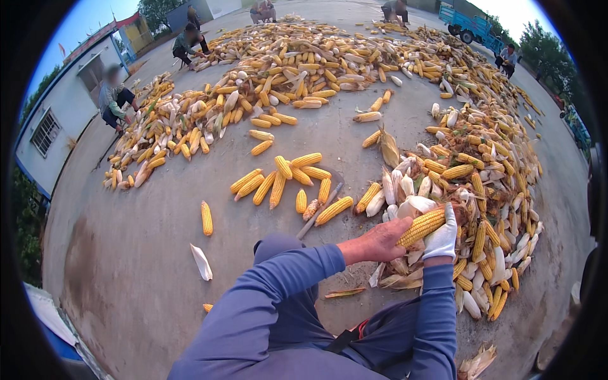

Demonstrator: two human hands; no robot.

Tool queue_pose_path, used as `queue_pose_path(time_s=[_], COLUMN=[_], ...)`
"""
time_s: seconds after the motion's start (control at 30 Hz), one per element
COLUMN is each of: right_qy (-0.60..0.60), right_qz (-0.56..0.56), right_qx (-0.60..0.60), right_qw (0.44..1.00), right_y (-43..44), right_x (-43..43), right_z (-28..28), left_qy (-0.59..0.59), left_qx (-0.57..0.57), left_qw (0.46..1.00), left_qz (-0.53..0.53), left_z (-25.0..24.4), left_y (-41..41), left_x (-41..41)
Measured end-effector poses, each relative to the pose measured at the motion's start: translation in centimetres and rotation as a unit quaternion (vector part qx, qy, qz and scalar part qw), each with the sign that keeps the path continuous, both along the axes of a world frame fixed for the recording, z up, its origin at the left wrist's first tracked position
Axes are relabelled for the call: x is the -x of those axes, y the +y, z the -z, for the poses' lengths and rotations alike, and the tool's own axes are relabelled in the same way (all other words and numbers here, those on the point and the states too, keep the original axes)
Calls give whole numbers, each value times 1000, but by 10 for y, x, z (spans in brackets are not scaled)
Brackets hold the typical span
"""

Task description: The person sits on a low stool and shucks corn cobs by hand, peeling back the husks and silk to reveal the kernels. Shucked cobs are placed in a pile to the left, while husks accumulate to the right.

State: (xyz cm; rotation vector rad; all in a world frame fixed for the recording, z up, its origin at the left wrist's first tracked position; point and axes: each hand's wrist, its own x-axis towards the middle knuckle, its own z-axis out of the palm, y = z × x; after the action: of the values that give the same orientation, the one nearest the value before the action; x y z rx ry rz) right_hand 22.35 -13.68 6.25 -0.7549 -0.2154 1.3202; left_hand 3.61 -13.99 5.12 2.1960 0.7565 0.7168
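A yellow ear of corn (422,227), its kernels bare, lies between my two hands over the near edge of the right-hand corn heap. My bare left hand (385,240) grips its lower left end. My right hand (442,236), in a white glove, closes around the other end, where brown silk and husk (458,213) show. Pale husks (417,205) lie just beyond the ear. To the left, a loose group of bare ears (279,189) rests on the concrete, beside a tool with a grey handle (323,209); its dark flat head is partly covered by ears.
A long heap of corn and husks (304,61) curves from the left round to my right (498,175). Several people crouch or sit along it, one at the left (114,97). A blue cargo vehicle (470,26) stands far right. A single ear (206,218) and a husk (202,262) lie left.
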Motion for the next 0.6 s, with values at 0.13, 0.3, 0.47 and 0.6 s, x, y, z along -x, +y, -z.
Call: queue_pose_path(time_s=[0.13,0.3,0.47,0.6], right_qy=[-15,-64,-84,-76], right_qz=[8,11,40,6], right_qx=[-4,5,18,0], right_qw=[1000,998,995,997], right_y=[11,10,13,15], right_x=[-23,-19,-8,-10], right_z=[23,25,18,24], left_qy=[-10,17,-20,1], left_qx=[25,98,58,5], left_qw=[999,995,997,996], left_qz=[27,11,-40,-88], left_z=[3,-7,7,11], left_y=[8,9,-2,-8], left_x=[8,12,6,-1])
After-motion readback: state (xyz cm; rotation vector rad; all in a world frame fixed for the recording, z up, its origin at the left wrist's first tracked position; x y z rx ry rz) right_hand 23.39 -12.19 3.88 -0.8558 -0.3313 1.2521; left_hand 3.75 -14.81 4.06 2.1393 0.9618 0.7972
